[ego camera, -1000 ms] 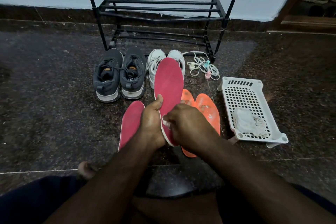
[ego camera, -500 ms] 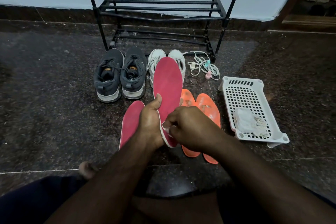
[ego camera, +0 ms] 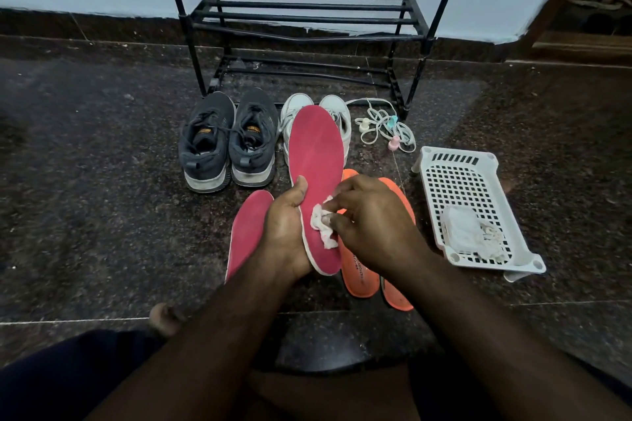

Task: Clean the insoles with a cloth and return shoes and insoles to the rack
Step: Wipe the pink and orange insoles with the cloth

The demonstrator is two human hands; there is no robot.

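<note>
My left hand (ego camera: pixel 285 229) grips a red insole (ego camera: pixel 316 154) by its heel end, holding it raised above the floor with the toe pointing away. My right hand (ego camera: pixel 371 225) pinches a small white cloth (ego camera: pixel 321 220) against the insole's lower half. A second red insole (ego camera: pixel 248 231) lies on the floor to the left. Two orange insoles (ego camera: pixel 362 275) lie under my right hand. A dark grey pair of shoes (ego camera: pixel 227 140) and a white pair (ego camera: pixel 297 106), partly hidden by the raised insole, stand before the black rack (ego camera: pixel 304 19).
A white perforated plastic basket (ego camera: pixel 461 188) sits on the floor at the right with more white cloths (ego camera: pixel 468 232) in it. Loose white laces (ego camera: pixel 383 126) lie by the rack's right leg. My toes (ego camera: pixel 164 318) show at lower left on the dark stone floor.
My right hand has slid up the insole from its heel end, so the white cloth now shows against the red surface. The left hand keeps its grip.
</note>
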